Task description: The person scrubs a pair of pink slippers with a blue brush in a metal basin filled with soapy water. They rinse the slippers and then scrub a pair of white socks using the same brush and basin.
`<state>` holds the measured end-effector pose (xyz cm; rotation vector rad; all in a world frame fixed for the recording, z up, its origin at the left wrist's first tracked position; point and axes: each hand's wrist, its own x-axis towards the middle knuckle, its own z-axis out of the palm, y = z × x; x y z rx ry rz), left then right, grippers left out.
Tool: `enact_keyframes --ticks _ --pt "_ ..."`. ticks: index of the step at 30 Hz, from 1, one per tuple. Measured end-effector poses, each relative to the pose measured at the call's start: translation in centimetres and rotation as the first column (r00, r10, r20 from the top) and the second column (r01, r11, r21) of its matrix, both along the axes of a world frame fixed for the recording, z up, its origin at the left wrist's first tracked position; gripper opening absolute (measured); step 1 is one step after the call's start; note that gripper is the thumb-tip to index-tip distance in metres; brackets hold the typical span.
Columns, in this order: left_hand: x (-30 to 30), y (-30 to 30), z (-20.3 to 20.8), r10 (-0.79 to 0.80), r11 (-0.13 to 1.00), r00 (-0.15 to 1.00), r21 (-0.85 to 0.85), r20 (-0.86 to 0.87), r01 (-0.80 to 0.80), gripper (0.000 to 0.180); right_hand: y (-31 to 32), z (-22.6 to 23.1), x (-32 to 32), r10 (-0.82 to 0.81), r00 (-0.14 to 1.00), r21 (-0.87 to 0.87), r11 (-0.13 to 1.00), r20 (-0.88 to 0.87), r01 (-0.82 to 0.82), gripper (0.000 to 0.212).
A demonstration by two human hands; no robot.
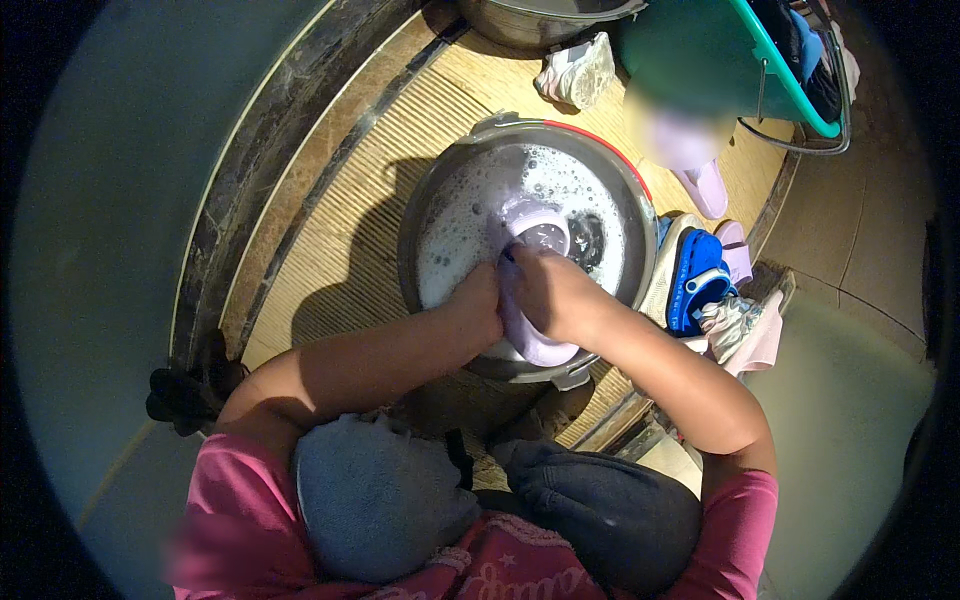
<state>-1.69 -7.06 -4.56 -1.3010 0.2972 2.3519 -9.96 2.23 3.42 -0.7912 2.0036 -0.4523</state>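
A lilac slide slipper [540, 345] is held tilted over a round grey basin [412, 235] of foamy water. Its strap [535, 215] faces away from me, at the suds. My left hand [484, 305] grips the slipper's left edge, with the fingers mostly hidden behind it. My right hand [550, 290] is closed and pressed against the slipper's upper side, just below the strap. A small dark bit shows at its fingertips; what it belongs to is hidden. White suds [455, 215] cover much of the water.
Right of the basin lie a blue clog [700, 285], a pale pink shoe [755, 335] and other footwear. A green bucket [790, 85] tips at the upper right near a lilac slipper [705, 190]. Behind the basin are a crumpled white cloth [577, 72] and a metal bowl [540, 25].
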Motion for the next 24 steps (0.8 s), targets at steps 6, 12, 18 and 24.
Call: enact_keyframes --ticks 6,12,18,24 --pt "-0.1 0.4 -0.1 0.026 1.0 0.999 -0.015 0.043 -0.026 0.084 -0.2 -2.8 -0.7 0.027 0.988 -0.068 0.997 -0.155 -0.038 0.023" --pt "-0.5 0.2 1.9 -0.062 0.997 0.998 -0.049 0.011 0.063 0.09 0.6 -4.8 0.8 -0.118 0.957 -0.065 0.992 -0.265 0.104 0.03" --pt "0.0 0.4 0.9 0.043 0.999 0.998 -0.026 -0.04 -0.044 0.086 2.2 1.9 1.6 0.144 0.801 0.115 0.989 -0.581 -0.094 0.05" --pt "-1.3 0.3 3.8 0.146 0.989 0.987 -0.021 -0.071 -0.148 0.084 4.7 9.2 4.4 0.215 0.855 0.064 0.975 -0.473 -0.211 0.049"
